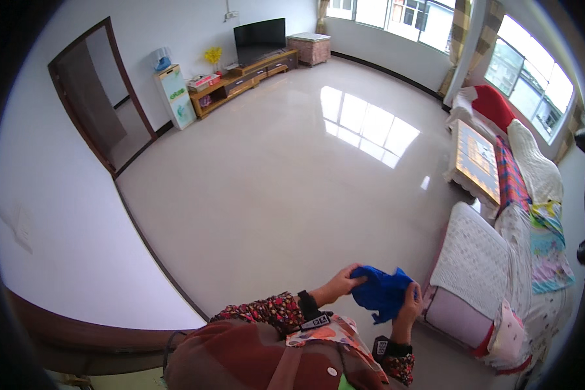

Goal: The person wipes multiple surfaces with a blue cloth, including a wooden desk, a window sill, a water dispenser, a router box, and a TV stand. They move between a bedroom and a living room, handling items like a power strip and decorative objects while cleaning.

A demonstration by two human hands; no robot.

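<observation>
A crumpled blue cloth [382, 290] is stretched between my two hands, in front of my body and above the tiled floor. My left hand [345, 282] grips its left edge, thumb on top. At the cloth's right edge my right hand [410, 301] pinches the fabric, fingers curled around it. Both wrists wear black bands with printed tags, over floral sleeves. Part of the cloth hangs down between the hands in folds.
To the right stands a sofa covered with cloths [473, 253], beside a low table [477, 156]. A TV cabinet [246, 80], a television [259, 41] and a narrow cabinet with a water bottle [176, 97] line the far wall. An open doorway [122, 107] is at left.
</observation>
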